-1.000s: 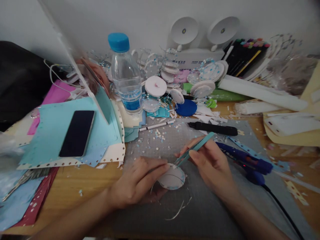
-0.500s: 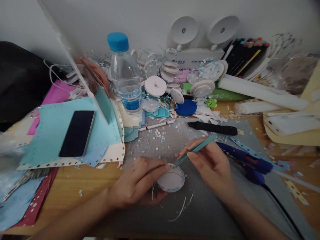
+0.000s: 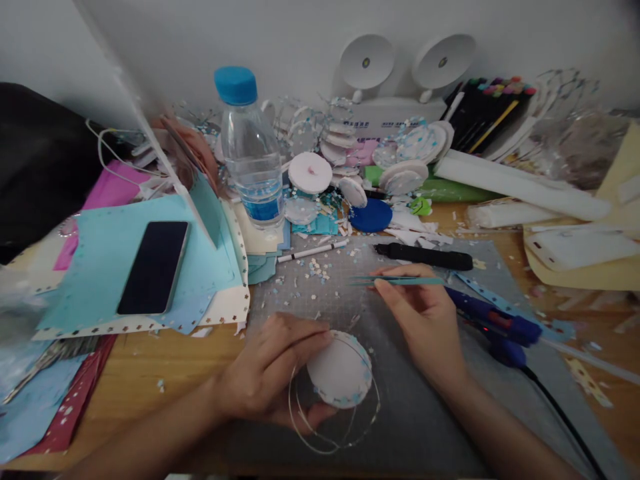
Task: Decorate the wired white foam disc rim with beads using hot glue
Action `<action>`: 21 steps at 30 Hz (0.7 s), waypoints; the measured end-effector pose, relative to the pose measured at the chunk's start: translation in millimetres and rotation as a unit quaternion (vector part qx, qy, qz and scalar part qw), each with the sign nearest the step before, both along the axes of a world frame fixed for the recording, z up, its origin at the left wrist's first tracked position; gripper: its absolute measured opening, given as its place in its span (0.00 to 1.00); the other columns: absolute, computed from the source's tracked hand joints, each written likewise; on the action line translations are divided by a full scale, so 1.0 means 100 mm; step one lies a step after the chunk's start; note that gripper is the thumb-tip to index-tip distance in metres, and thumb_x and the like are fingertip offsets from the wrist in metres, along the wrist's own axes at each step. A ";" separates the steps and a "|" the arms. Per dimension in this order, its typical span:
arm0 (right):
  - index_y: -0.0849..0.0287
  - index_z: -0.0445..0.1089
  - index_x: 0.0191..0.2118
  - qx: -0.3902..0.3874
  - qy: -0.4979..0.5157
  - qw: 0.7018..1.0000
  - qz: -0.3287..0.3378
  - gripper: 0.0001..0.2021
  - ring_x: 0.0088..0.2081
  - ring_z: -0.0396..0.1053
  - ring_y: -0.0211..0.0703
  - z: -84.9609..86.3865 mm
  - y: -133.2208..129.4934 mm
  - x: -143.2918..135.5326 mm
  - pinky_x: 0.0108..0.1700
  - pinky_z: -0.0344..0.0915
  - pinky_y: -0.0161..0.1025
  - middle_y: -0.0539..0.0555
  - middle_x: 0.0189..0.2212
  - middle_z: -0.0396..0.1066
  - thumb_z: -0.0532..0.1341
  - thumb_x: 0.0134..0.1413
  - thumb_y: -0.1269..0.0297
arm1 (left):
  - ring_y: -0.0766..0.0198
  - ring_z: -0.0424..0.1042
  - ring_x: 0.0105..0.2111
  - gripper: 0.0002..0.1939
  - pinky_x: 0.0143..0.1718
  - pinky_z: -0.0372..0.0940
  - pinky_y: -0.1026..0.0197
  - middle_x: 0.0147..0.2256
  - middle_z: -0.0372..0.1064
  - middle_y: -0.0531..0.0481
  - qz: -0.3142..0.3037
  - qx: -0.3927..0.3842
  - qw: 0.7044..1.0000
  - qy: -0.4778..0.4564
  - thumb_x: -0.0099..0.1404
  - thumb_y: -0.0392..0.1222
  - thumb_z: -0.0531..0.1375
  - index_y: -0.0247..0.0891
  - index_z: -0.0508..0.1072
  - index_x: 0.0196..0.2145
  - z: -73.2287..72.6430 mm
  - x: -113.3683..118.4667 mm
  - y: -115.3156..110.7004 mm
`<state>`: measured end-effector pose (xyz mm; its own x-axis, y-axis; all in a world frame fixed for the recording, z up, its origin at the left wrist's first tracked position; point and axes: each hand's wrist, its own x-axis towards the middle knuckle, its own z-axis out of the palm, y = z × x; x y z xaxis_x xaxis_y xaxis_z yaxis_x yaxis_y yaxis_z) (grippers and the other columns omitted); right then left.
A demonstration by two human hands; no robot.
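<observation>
My left hand (image 3: 280, 373) grips the left side of a round white disc (image 3: 341, 370) edged with small blue and white pieces. Thin pale wire (image 3: 320, 448) loops out below and around the disc. My right hand (image 3: 425, 313), to the upper right of the disc, pinches teal tweezers (image 3: 407, 281) whose tips point left, apart from the disc. Small confetti pieces (image 3: 320, 268) lie scattered on the grey cutting mat (image 3: 395, 433) beyond my hands.
A bottle (image 3: 253, 160) stands behind the mat, near piled discs. A phone (image 3: 154, 267) lies on teal paper at left. To the right are a black pen-like tool (image 3: 425, 256) and a blue glue gun (image 3: 495, 320) with its cable.
My right hand has drawn the tweezers away from the disc, up and to the right, and turned them nearly level. More of the wire loops now shows below the disc.
</observation>
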<state>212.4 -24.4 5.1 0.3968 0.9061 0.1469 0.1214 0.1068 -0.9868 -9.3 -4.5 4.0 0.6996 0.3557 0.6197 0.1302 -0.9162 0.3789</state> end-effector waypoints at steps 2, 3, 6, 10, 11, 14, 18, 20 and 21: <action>0.54 0.68 0.31 0.020 -0.050 0.999 -0.004 0.05 0.38 0.72 0.41 -0.01 0.02 -0.01 0.42 0.70 0.40 0.50 0.33 0.73 0.65 0.49 0.68 | 0.49 0.71 0.44 0.35 0.37 0.71 0.52 0.43 0.70 0.31 0.001 -0.006 1.000 -0.010 0.52 0.49 0.64 0.23 0.64 0.52 0.00 0.00 -0.01; 0.54 0.68 0.30 0.027 -0.067 0.997 -0.004 0.05 0.38 0.72 0.41 -0.02 0.03 -0.01 0.41 0.70 0.40 0.50 0.32 0.74 0.66 0.48 0.69 | 0.49 0.71 0.43 0.35 0.37 0.71 0.52 0.43 0.70 0.31 0.005 -0.010 1.000 -0.017 0.52 0.50 0.64 0.23 0.64 0.52 -0.01 -0.01 -0.01; 0.55 0.68 0.29 0.022 -0.115 0.993 0.005 0.04 0.37 0.74 0.43 -0.10 0.06 0.00 0.39 0.70 0.40 0.51 0.32 0.75 0.65 0.49 0.68 | 0.49 0.70 0.42 0.38 0.36 0.70 0.51 0.42 0.70 0.32 0.011 -0.015 0.999 -0.038 0.51 0.52 0.64 0.23 0.63 0.53 -0.05 -0.01 -0.04; 0.54 0.70 0.31 0.041 -0.191 0.980 0.036 0.02 0.38 0.74 0.43 -0.22 0.10 0.00 0.41 0.70 0.41 0.51 0.34 0.76 0.63 0.51 0.68 | 0.49 0.72 0.41 0.38 0.34 0.71 0.52 0.41 0.71 0.32 -0.006 0.017 0.998 -0.059 0.53 0.56 0.61 0.22 0.64 0.53 -0.08 -0.01 -0.08; 0.54 0.70 0.31 0.050 -0.202 0.977 0.043 0.02 0.38 0.74 0.43 -0.24 0.11 0.00 0.42 0.69 0.42 0.52 0.34 0.77 0.63 0.51 0.69 | 0.49 0.72 0.41 0.37 0.33 0.71 0.52 0.40 0.72 0.32 -0.011 0.028 0.997 -0.068 0.54 0.56 0.60 0.22 0.64 0.53 -0.08 -0.01 -0.09; 0.54 0.71 0.31 0.065 -0.215 0.973 0.057 0.03 0.38 0.75 0.44 -0.26 0.11 -0.02 0.42 0.69 0.43 0.52 0.35 0.77 0.63 0.51 0.69 | 0.50 0.72 0.40 0.35 0.30 0.71 0.54 0.38 0.73 0.31 -0.032 0.052 0.995 -0.075 0.57 0.54 0.58 0.19 0.65 0.52 -0.05 0.01 -0.11; 0.54 0.72 0.31 0.075 -0.224 0.969 0.078 0.03 0.37 0.75 0.43 -0.22 0.10 -0.05 0.41 0.70 0.42 0.52 0.33 0.78 0.62 0.52 0.70 | 0.49 0.71 0.43 0.35 0.32 0.70 0.53 0.39 0.73 0.29 -0.031 0.053 0.996 -0.060 0.56 0.53 0.59 0.18 0.65 0.51 -0.02 0.02 -0.12; 0.54 0.72 0.31 0.077 -0.228 0.967 0.087 0.04 0.36 0.75 0.43 -0.21 0.10 -0.05 0.41 0.70 0.42 0.51 0.33 0.78 0.62 0.52 0.70 | 0.49 0.70 0.43 0.36 0.34 0.70 0.52 0.40 0.71 0.28 -0.017 0.037 0.998 -0.050 0.55 0.53 0.60 0.18 0.64 0.52 -0.01 0.01 -0.11; 0.54 0.72 0.31 0.078 -0.231 0.966 0.090 0.04 0.36 0.75 0.43 -0.21 0.10 -0.06 0.41 0.70 0.42 0.51 0.33 0.78 0.62 0.52 0.70 | 0.48 0.70 0.44 0.37 0.35 0.70 0.51 0.41 0.71 0.28 -0.010 0.025 0.999 -0.042 0.54 0.52 0.61 0.19 0.63 0.52 -0.01 0.00 -0.11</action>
<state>206.7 -14.2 -15.5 0.0949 0.9067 0.4109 0.5098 0.3102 -0.8024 -9.4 -15.5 3.3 0.6508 0.3082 0.6939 0.0803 -0.9367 0.3408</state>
